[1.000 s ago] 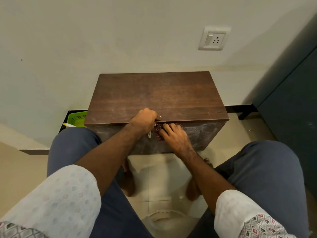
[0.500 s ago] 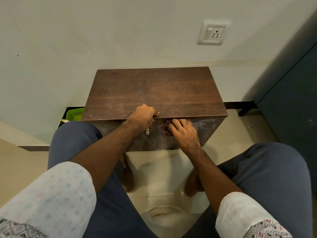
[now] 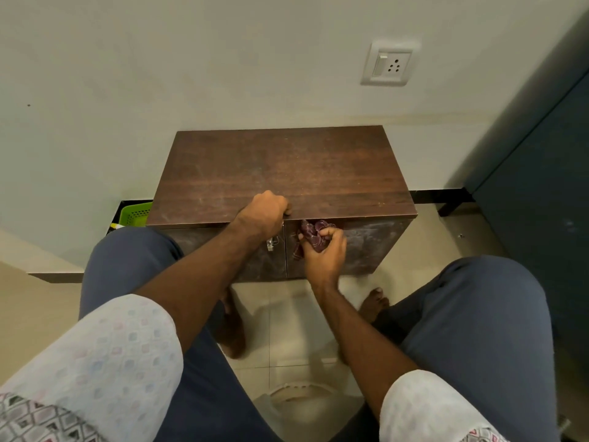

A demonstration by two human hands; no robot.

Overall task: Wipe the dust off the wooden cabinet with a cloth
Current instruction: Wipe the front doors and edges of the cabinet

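Looks like the door-wiping step: right grip (image 3: 322, 250) clutches the crumpled maroon cloth (image 3: 314, 232) against the dark brown wooden cabinet's (image 3: 280, 173) right door (image 3: 366, 244), left grip (image 3: 264, 215) hooks the top's front edge, so next probably sweep across that dusty door.

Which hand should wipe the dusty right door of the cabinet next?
Right. The right hand grips the cloth against the dusty right door of the cabinet; the left hand has no cloth and grips the top's front edge.

No readable text, label or number shows anywhere.
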